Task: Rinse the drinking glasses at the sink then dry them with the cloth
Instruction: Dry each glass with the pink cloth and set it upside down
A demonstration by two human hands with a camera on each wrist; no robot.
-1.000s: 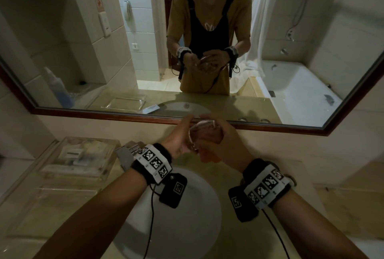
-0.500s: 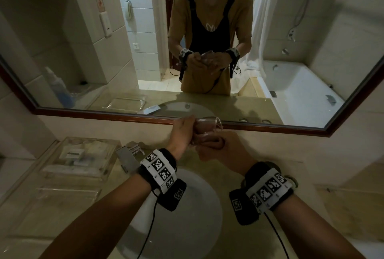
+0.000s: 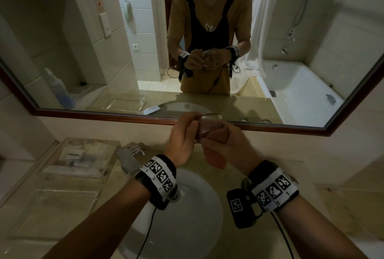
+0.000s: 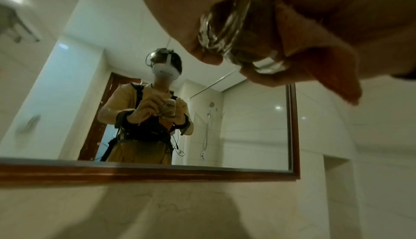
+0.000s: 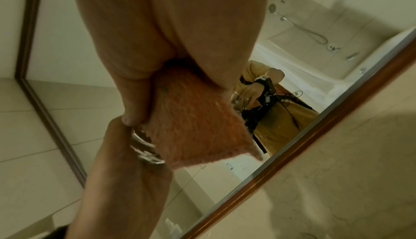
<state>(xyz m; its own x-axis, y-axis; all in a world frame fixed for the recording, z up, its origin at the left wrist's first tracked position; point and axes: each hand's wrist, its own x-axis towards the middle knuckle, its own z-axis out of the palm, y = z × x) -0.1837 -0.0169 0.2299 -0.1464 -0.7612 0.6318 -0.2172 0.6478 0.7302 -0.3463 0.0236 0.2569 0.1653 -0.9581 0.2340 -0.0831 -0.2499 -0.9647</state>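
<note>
A clear drinking glass (image 3: 209, 125) is held tilted above the sink, just in front of the mirror frame. My left hand (image 3: 182, 136) grips its left side with curled fingers. My right hand (image 3: 226, 144) holds an orange cloth (image 3: 215, 160) against the glass, and a corner of the cloth hangs below the palm. In the left wrist view the glass (image 4: 227, 31) sits between the fingers, with the cloth (image 4: 326, 61) beside it. The right wrist view shows the cloth (image 5: 198, 122) pinched under my thumb and the thick glass base (image 5: 144, 146) against the left hand (image 5: 126, 180).
The white basin (image 3: 187, 221) lies directly below my wrists, with a chrome faucet (image 3: 128, 156) at its left rim. A clear box of toiletries (image 3: 83, 154) and a clear tray (image 3: 62, 202) stand on the counter to the left. The wood-framed mirror (image 3: 104, 114) runs behind.
Both hands have kept hold and shifted slightly upward. The glass has turned between them while the cloth rubs it.
</note>
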